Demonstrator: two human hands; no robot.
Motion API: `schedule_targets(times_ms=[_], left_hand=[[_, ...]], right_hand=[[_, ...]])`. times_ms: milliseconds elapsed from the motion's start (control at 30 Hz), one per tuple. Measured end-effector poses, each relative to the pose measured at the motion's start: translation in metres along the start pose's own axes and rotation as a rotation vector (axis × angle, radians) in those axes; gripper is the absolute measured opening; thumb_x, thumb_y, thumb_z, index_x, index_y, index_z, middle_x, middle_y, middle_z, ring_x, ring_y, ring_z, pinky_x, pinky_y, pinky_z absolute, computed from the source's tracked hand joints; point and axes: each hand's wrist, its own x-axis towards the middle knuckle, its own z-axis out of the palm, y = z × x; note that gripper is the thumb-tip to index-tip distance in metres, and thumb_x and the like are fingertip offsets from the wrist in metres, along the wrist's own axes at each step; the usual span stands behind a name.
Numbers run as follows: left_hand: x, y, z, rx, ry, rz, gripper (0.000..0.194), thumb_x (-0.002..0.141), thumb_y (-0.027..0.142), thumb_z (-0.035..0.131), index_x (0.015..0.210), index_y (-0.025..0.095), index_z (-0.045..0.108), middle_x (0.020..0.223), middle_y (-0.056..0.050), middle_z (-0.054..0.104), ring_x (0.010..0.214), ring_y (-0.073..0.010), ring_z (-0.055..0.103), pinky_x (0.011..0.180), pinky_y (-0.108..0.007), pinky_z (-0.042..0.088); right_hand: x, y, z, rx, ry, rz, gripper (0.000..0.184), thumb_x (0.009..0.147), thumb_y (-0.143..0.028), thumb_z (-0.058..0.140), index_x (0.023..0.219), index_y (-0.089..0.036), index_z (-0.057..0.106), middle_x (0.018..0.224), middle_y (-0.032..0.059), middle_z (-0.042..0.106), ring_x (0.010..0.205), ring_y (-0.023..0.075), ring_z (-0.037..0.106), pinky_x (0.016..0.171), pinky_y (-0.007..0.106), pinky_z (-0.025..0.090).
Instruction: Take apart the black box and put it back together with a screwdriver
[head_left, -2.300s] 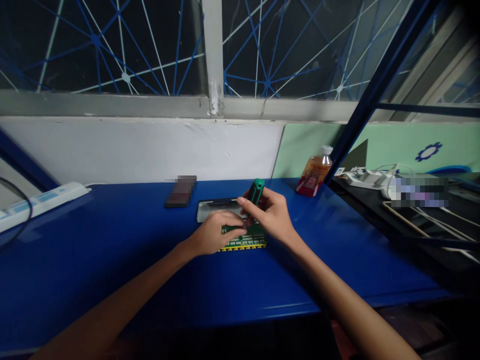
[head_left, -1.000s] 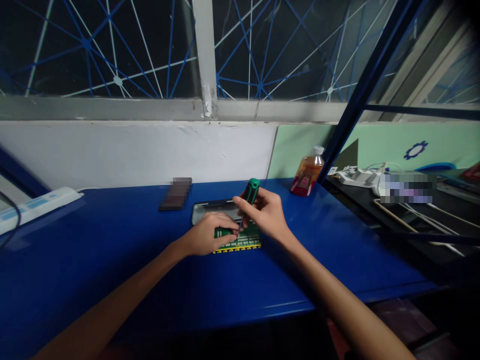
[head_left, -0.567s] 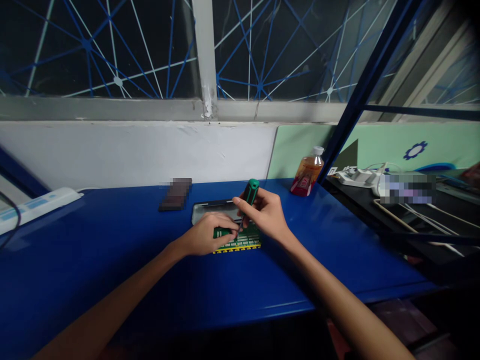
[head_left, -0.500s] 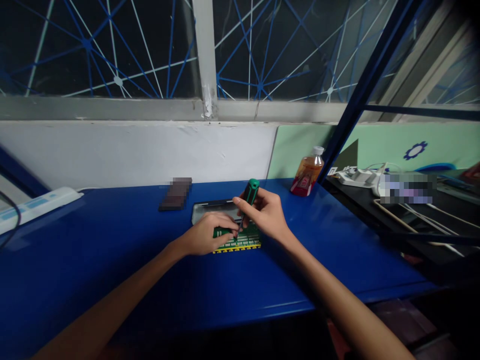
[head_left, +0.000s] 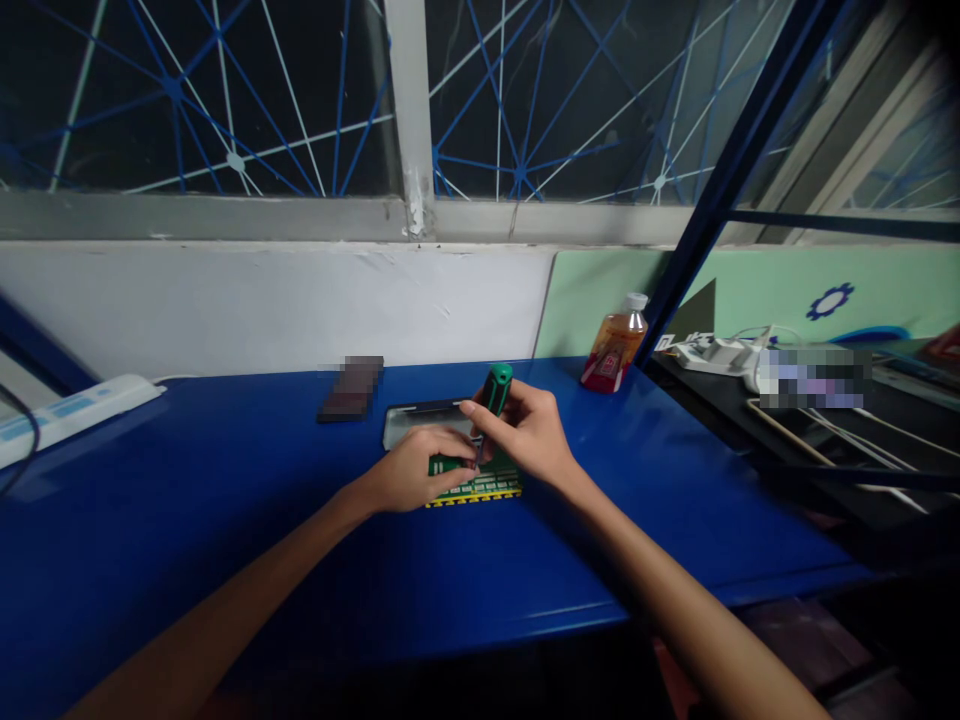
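Note:
My right hand (head_left: pixel 529 430) is closed round the green and black handle of a screwdriver (head_left: pixel 496 390), which stands nearly upright with its shaft pointing down. At the lower end of the shaft, the thumb and fingers of my left hand (head_left: pixel 416 470) are pinched together; what lies between them is too small to make out. Under both hands lies a green tray-like piece (head_left: pixel 495 482) with rows of pale marks and a yellow toothed front edge. Just behind it is a grey, shallow case lid (head_left: pixel 401 425) with a dark rim, partly covered by my hands.
Everything rests on a blue table (head_left: pixel 315 560). A dark flat phone-like object (head_left: pixel 351 390) lies at the back left, a bottle of reddish liquid (head_left: pixel 615 345) at the back right. A white power strip (head_left: pixel 82 415) is far left. Blue frame posts (head_left: pixel 720 180) and a cluttered black table (head_left: pixel 795 430) stand right.
The screwdriver and my right hand have shifted slightly left and down. My left hand's fingertips have barely moved.

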Motion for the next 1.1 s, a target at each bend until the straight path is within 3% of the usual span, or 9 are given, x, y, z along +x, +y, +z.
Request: schedule_targets(times_ms=[700, 967, 1100], left_hand=[[-0.001, -0.003, 0.0, 0.0, -0.017, 0.027, 0.014, 0.086, 0.021, 0.059, 0.086, 0.017, 0.072, 0.089, -0.007, 0.071, 0.086, -0.0193, 0.064, 0.084, -0.036, 0.05], [-0.001, -0.014, 0.008, -0.008, 0.061, -0.003, 0.014, 0.083, 0.022, 0.064, 0.091, 0.017, 0.073, 0.088, -0.007, 0.072, 0.083, -0.0189, 0.065, 0.081, -0.035, 0.052], [-0.001, -0.013, 0.007, -0.043, 0.094, -0.018, 0.016, 0.083, 0.021, 0.065, 0.095, 0.018, 0.074, 0.09, -0.006, 0.073, 0.086, -0.019, 0.065, 0.083, -0.034, 0.052]], right_hand=[[0.001, -0.001, -0.004, -0.067, 0.042, -0.023, 0.032, 0.079, -0.051, 0.064, 0.083, -0.019, 0.062, 0.063, 0.0007, 0.063, 0.049, 0.0122, 0.055, 0.047, 0.028, 0.043], [0.005, -0.005, -0.008, 0.167, 0.11, -0.029, 0.032, 0.077, -0.049, 0.068, 0.077, -0.018, 0.058, 0.06, -0.0009, 0.063, 0.04, 0.0122, 0.057, 0.038, 0.026, 0.045], [0.015, -0.001, -0.019, 0.211, 0.219, -0.055, 0.032, 0.076, -0.048, 0.069, 0.075, -0.017, 0.059, 0.057, -0.0006, 0.064, 0.036, 0.0115, 0.055, 0.036, 0.025, 0.045]])
